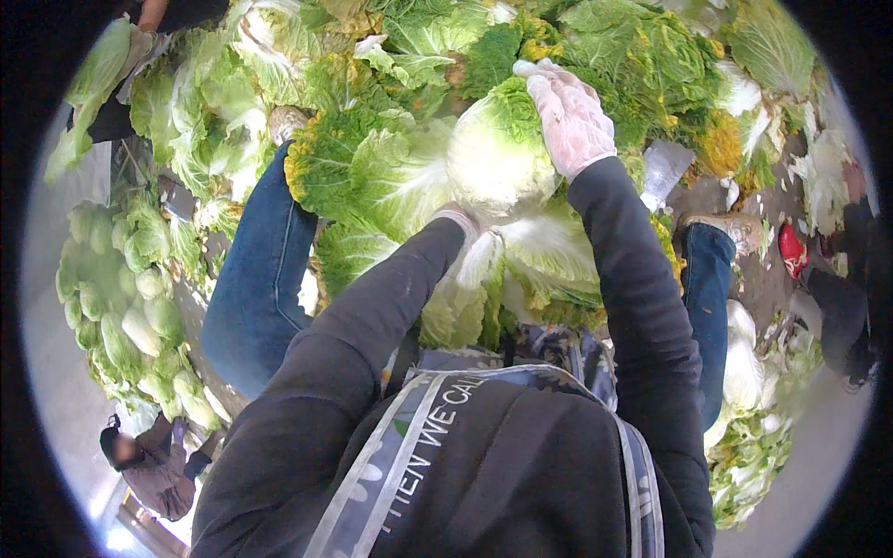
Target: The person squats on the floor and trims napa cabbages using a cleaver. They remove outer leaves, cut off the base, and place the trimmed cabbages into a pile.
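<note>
A napa cabbage head (499,157), pale at the base and green at its leafy tip, is between my two hands above the leaf pile. My right hand (566,122), in a clear plastic glove, lies along its right side with the fingers near the tip. My left hand (462,217), also gloved, supports it from below at the lower left; its fingers are hidden by the head. Broad outer leaves (401,171) spread out to the left, and more white-ribbed leaves (544,240) fan out beneath the head.
Loose leaves (418,35), some yellowed, cover the ground ahead. Trimmed cabbages (139,307) are heaped at left, with another whitish cabbage (743,356) at right. A person (157,460) is at lower left; another person's forearm (152,14) shows at upper left. A red shoe (793,251) is at right.
</note>
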Available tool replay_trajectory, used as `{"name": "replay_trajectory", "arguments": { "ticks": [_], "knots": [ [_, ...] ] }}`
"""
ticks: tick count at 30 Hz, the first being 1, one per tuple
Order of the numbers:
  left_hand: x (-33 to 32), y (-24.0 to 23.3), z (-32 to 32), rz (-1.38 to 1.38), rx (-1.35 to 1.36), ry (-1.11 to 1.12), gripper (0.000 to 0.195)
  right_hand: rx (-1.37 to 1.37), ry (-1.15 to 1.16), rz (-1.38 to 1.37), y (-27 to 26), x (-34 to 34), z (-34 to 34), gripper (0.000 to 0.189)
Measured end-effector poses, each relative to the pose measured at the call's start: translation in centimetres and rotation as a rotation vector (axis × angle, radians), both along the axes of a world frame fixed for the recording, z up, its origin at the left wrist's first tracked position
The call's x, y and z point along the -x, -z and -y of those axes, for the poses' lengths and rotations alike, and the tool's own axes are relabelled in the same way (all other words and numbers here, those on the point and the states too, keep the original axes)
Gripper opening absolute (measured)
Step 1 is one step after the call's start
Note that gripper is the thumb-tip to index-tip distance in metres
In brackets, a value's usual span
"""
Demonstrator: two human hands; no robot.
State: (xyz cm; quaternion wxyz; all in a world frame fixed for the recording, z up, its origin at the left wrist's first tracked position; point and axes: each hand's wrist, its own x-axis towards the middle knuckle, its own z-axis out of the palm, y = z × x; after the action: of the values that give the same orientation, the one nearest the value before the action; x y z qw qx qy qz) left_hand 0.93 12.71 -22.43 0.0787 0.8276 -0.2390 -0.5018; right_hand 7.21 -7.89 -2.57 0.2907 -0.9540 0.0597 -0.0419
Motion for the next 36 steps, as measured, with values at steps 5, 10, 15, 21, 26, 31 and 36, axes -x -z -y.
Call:
{"name": "replay_trajectory", "arguments": {
  "ticks": [5,10,15,21,26,31,36],
  "knots": [
    [0.6,0.0,-0.4,-0.032,-0.049,-0.113,0.062,-0.148,-0.137,-0.179,0.4,-1.6,-0.3,0.037],
    [1.0,1.3,-0.5,-0.026,-0.05,-0.22,0.062,0.15,-0.327,-0.061,2.3,-3.2,-0.3,0.039],
    [1.5,1.0,-0.4,-0.098,-0.147,-0.296,0.059,0.148,-0.363,0.1,4.4,-4.6,-0.1,0.039],
    [3.4,-0.3,-0.4,0.04,-0.113,-0.183,0.051,0.077,-0.151,-0.29,5.7,-7.2,0.0,0.042],
    [4.2,0.6,-1.0,-0.045,-0.136,-0.404,0.053,-1.024,-0.106,-0.732,7.1,-2.3,1.5,0.053],
    [1.0,-4.8,-3.8,-0.496,0.354,-1.139,0.055,-0.77,-0.306,-0.437,4.8,2.7,0.5,0.047],
    [1.9,-16.4,-7.2,-0.865,0.9,-1.567,0.057,0.259,-0.457,-0.37,-0.5,7.8,-5.8,0.035]
  ]
}}
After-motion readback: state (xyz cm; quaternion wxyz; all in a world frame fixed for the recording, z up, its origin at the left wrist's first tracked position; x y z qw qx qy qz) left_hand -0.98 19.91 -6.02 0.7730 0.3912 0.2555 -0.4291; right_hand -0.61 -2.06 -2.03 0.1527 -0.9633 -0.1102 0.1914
